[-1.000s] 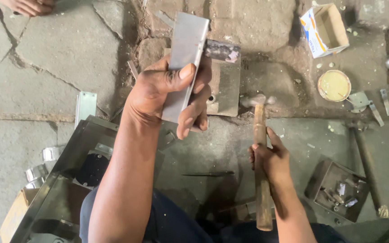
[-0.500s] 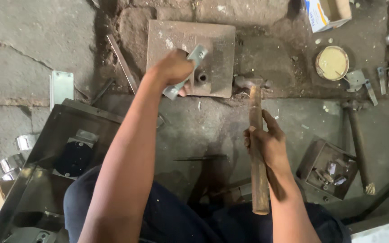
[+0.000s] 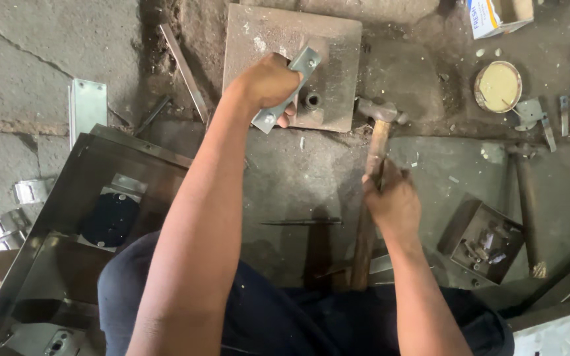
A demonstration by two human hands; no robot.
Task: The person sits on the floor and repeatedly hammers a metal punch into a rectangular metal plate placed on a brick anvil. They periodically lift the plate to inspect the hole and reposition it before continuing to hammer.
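A square steel plate [image 3: 338,39] lies on the floor [image 3: 28,72] at 12 o'clock. The hammer [image 3: 368,198] points from 6 o'clock up to the plate's lower right corner. The left hand [image 3: 268,82] is wrapped around a grey bracket [image 3: 287,89] and holds it slanted on the plate. The right hand [image 3: 394,201] is gripped on the hammer handle.

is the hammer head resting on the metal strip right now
No, the hammer in the right hand has its head beside the steel plate, apart from the metal strip the left hand holds.
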